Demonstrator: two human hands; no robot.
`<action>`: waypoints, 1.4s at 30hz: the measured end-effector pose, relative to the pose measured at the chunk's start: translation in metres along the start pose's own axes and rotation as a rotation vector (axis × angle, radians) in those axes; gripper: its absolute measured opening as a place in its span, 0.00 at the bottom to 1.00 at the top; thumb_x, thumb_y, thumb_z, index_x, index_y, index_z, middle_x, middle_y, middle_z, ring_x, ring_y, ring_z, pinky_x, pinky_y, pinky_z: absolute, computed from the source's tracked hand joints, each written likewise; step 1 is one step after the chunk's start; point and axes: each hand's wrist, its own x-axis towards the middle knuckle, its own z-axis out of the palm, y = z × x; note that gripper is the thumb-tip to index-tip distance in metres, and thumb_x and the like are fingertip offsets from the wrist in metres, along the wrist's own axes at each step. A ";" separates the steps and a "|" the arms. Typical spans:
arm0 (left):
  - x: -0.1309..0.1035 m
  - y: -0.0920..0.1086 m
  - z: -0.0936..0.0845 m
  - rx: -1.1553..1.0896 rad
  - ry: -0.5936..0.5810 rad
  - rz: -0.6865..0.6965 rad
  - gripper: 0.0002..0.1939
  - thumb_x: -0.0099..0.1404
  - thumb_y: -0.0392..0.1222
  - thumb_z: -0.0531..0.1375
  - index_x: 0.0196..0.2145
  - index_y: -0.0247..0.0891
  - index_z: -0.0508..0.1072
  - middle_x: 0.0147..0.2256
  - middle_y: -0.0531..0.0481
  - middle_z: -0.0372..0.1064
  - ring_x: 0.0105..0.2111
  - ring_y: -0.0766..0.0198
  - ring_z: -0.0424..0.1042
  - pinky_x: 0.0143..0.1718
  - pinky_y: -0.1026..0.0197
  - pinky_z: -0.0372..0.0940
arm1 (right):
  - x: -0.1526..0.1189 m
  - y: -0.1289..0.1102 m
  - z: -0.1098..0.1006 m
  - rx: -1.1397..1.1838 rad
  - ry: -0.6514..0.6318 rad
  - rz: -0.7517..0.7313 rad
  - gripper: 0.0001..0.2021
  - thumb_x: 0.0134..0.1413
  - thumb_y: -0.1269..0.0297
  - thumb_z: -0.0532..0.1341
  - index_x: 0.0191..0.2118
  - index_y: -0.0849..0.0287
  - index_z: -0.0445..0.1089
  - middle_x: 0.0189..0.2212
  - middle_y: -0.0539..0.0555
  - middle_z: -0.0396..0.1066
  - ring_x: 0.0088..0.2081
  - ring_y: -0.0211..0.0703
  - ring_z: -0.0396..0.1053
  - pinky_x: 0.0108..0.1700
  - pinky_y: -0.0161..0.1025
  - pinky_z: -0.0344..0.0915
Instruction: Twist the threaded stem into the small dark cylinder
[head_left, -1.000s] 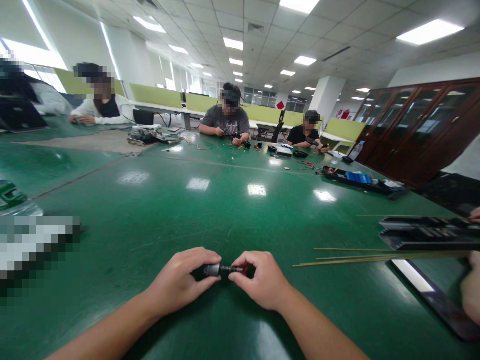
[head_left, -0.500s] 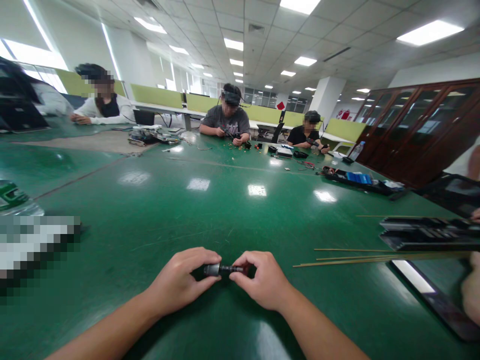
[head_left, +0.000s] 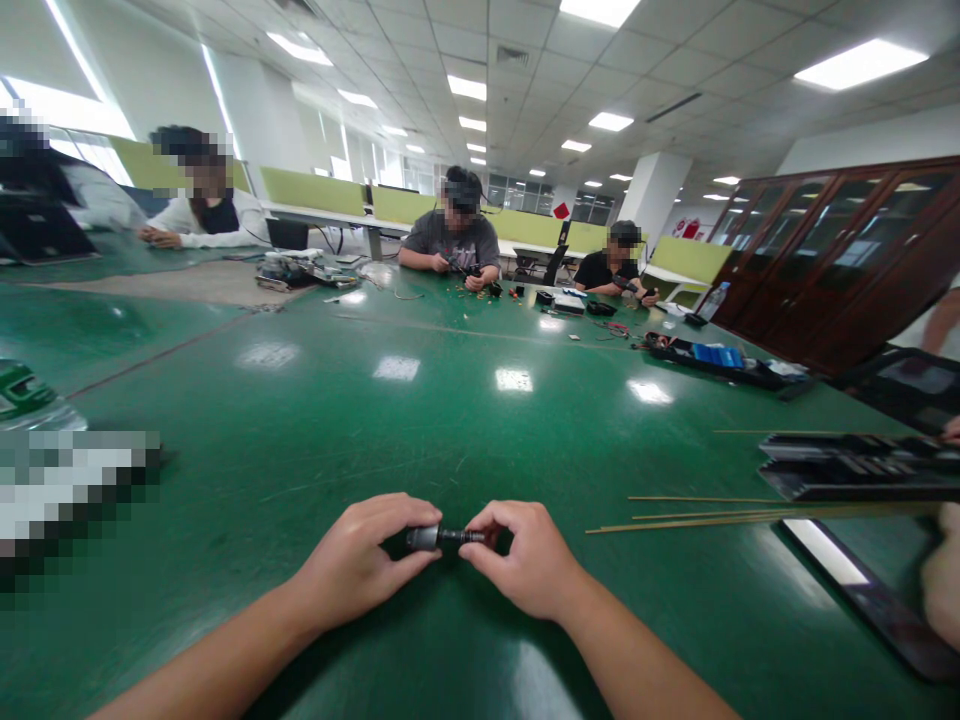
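Observation:
A small dark cylindrical piece [head_left: 450,537] lies level between my two hands, above the green table. Its left end is a thick grey-black barrel, and a thin ribbed black shaft runs out to the right. My left hand [head_left: 382,548] grips the barrel between thumb and fingers. At the other end, my right hand [head_left: 523,553] pinches the tip of the shaft, which the fingertips partly cover. What exact kind of piece it is I cannot tell.
Thin brass-coloured rods [head_left: 697,517], black channel strips [head_left: 847,468] and a dark flat device [head_left: 862,590] lie at right, near another person's hand [head_left: 942,580]. A plastic bottle [head_left: 34,400] is at left. Co-workers sit across the green table [head_left: 450,430]; a black tray [head_left: 712,360] stands far right.

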 end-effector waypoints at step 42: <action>0.000 -0.003 -0.001 0.061 0.037 0.019 0.15 0.61 0.41 0.66 0.47 0.42 0.76 0.42 0.45 0.78 0.43 0.57 0.77 0.47 0.56 0.73 | 0.001 0.002 0.002 0.002 0.012 0.033 0.03 0.53 0.65 0.68 0.34 0.56 0.76 0.27 0.49 0.76 0.29 0.39 0.72 0.35 0.35 0.65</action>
